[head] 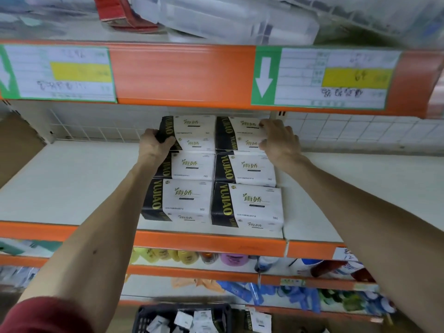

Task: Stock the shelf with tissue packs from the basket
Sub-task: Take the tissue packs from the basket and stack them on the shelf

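Currently my left hand (pixel 155 145) grips the black end of the back-left tissue pack (pixel 194 133) and my right hand (pixel 280 140) clasps the back-right tissue pack (pixel 237 134) near the rear edge of the shelf (pixel 72 183) — uneven pushing could skew them, or nudge the front rows (pixel 247 203) off the front edge.

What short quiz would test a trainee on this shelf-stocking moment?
1. True or false: the left hand grips the rear left pack while the right hand holds the rear right pack.
2. Where is the basket? A) on the stocked shelf B) low down, beneath the stocked shelf C) in a hand
3. Fill in: the stocked shelf's front edge is ___ in colour.
Key: 1 true; 2 B; 3 orange.
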